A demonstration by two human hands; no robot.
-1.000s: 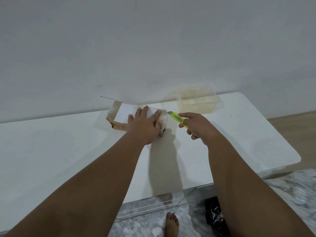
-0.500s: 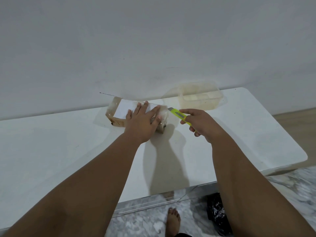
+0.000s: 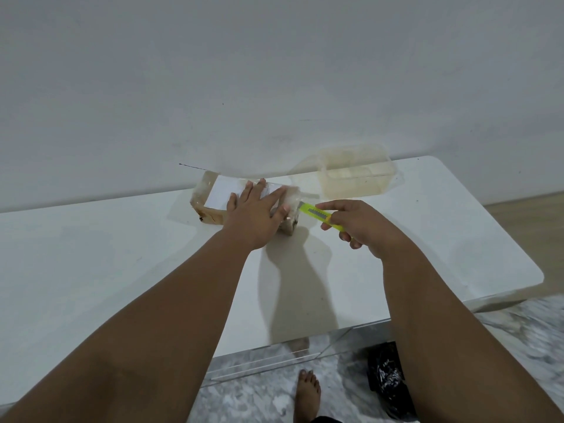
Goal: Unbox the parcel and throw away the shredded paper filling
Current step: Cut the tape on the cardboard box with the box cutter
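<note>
- Brown cardboard parcel (image 3: 213, 199), wrapped in clear tape with a white label on top, lies on the white table (image 3: 91, 254) near the far edge, close to the wall.
- Left hand (image 3: 256, 213) lies flat on the parcel's top, fingers spread and pressing down on its right half; nothing gripped.
- Right hand (image 3: 363, 227) is clenched around a yellow-green box cutter (image 3: 320, 216), index finger extended along its far side.
- Cutter's tip meets the parcel's right end; the blade itself is too small to make out.
- Clear plastic container (image 3: 357, 174) stands at the far edge, right of the parcel and apart from it.
- Black plastic bag (image 3: 386, 380) sits on the marble-patterned floor below the table's near edge, beside a bare foot (image 3: 306, 392).
</note>
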